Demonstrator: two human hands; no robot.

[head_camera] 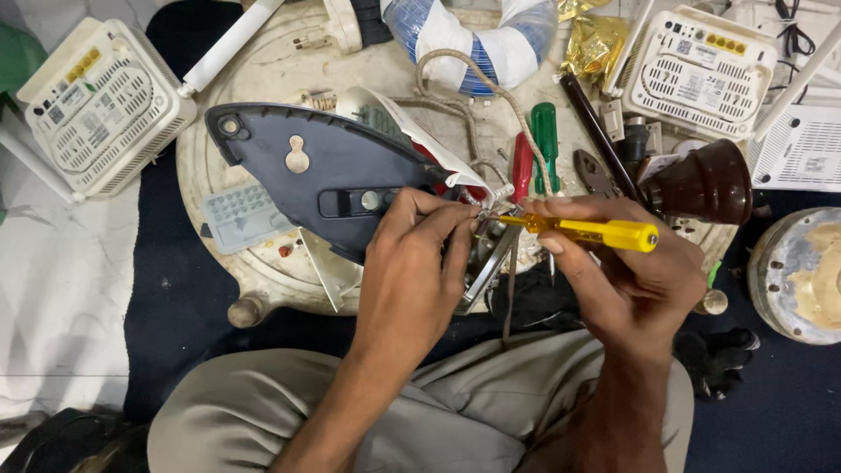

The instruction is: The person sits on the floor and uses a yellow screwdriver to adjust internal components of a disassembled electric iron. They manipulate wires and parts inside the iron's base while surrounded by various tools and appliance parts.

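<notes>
A clothes iron (pixel 315 171) lies upturned on a round white stool top (pixel 263 70), its dark sole plate facing me. My left hand (pixel 412 263) pinches a small part or wire at the iron's rear end, by the braided cord (pixel 473 79). A yellow screwdriver (pixel 596 232) sits in my right hand (pixel 622 280), its tip touching the same spot next to my left fingertips. My knees in beige trousers (pixel 455 412) fill the bottom.
Red and green screwdrivers (pixel 536 149) lie behind the hands. A brown bell-shaped cap (pixel 705 184) sits right. White routers (pixel 101 105) (pixel 701 66) flank the stool. A grey keypad (pixel 241 215), blue-white coil (pixel 473 35) and round metal tin (pixel 802 271) lie around.
</notes>
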